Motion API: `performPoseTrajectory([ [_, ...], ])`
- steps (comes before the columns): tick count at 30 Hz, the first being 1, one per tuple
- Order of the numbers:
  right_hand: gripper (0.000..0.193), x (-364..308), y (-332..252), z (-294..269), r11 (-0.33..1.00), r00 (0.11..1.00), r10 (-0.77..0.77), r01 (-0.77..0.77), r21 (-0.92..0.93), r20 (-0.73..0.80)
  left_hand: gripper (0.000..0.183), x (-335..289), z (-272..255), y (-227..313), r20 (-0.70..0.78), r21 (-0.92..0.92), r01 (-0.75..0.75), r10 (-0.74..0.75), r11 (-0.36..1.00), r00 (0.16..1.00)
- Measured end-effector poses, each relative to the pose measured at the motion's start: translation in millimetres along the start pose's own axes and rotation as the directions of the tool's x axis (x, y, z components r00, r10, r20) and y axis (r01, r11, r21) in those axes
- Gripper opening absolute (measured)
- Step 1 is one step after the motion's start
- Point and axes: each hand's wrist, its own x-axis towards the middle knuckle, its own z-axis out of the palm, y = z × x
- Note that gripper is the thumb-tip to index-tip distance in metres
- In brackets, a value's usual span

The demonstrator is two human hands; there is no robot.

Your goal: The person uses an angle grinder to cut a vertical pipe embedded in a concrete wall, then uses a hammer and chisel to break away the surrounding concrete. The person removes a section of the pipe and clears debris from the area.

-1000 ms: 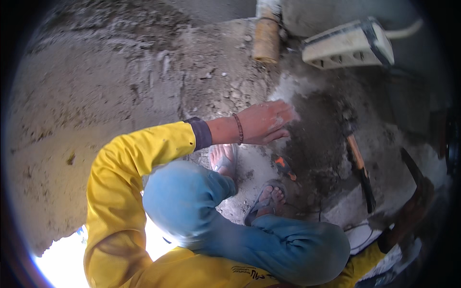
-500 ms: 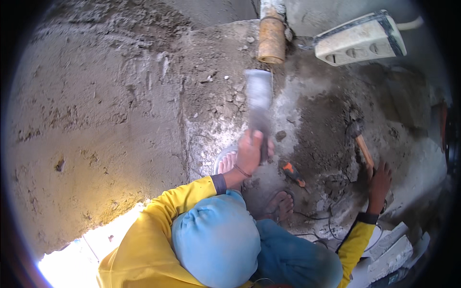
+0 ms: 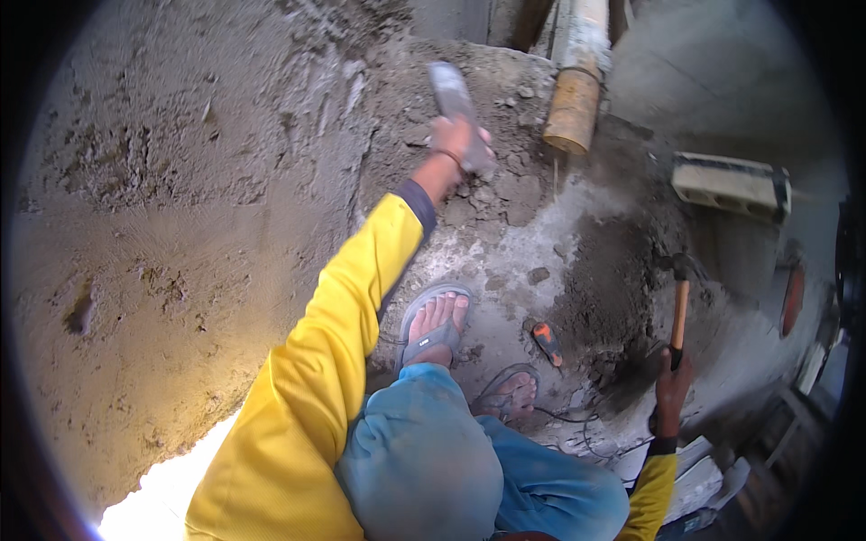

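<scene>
My left hand (image 3: 458, 144) is stretched forward over the loose, crumbled dirt (image 3: 505, 185). Its fingers are closed round a grey flat-bladed tool (image 3: 450, 88), blurred, with the blade pointing away from me; its exact kind is unclear. Lower right, my right hand (image 3: 674, 383) grips the dark end of a hammer's (image 3: 681, 311) wooden handle. The hammer's dark head points away from me, over the dug dirt. On the ground between my feet and the hammer lies a short orange-and-black handled tool (image 3: 545, 343).
A rusty pipe (image 3: 573, 113) juts in from the far side. A white power strip (image 3: 731, 187) sits at the far right. A rough plastered surface (image 3: 180, 252) fills the left. My sandalled feet (image 3: 436, 325) stand mid-ground; a thin cable (image 3: 564, 417) and pale rubble (image 3: 695, 482) lie near my right arm.
My left hand has moved forward and left with the flat-bladed tool, out over the crumbled dirt. My right hand, earlier at the hammer's handle end, now grips it; the hammer stands more upright in view.
</scene>
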Motion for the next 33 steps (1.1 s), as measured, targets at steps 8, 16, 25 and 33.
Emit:
performPoseTrajectory([
  [8, 0.032, -23.5, -155.9, -1.3, 0.679, 0.997, 0.071, -0.051, 0.732, 0.004, 0.027, -102.5, 24.7, 4.8, 0.099, -0.099, 0.118, -0.108, 0.988, 0.989],
  [16, 0.026, 12.3, -258.0, 92.1, 0.453, 0.977, -0.146, 0.203, 0.868, -0.153, 0.03, 15.6, 0.0, 16.1, 0.164, -0.026, 0.072, -0.067, 0.997, 0.984],
  [25, 0.041, 40.8, -308.1, 93.7, 0.253, 0.797, -0.403, 0.57, 0.781, -0.451, 0.028, -24.2, 29.7, 42.7, 0.115, -0.405, 0.061, -0.015, 0.912, 0.993],
  [33, 0.026, 26.9, -321.0, 97.1, 0.331, 0.884, -0.333, 0.435, 0.838, -0.328, 0.023, -71.8, 39.2, 46.8, -0.055, -0.508, 0.012, -0.047, 0.861, 0.997],
])
